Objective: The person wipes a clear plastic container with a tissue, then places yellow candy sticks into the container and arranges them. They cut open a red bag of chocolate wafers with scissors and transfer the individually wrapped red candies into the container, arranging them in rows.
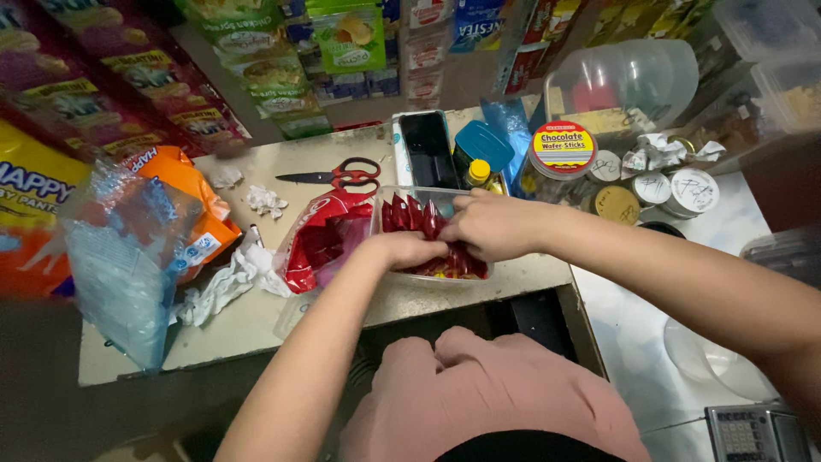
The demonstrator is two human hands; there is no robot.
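Red sachets (409,214) stand in a row inside a clear plastic tray (381,198) at the middle of the worktop (256,321), near its front edge. Both your hands are in the tray. Your right hand (492,227) lies over the sachets, fingers curled down and pinching among them; exactly which sachet they grip you cannot tell. Your left hand (410,248) sits at the tray's near edge, fingers curled under and hidden, touching the right hand.

Just left of the tray: an opened red foil bag (321,244). Behind it: red-handled scissors (338,175), lying flat. Crumpled white paper (224,287) lies further left, beside an orange packet (184,184) and a clear blue plastic bag (124,257). Behind the tray: a dark phone (428,147), a teal lid (481,144), a small yellow-capped bottle (478,174). To the right: a round tin with a yellow and red lid (562,150) and white-lidded jars (691,190).
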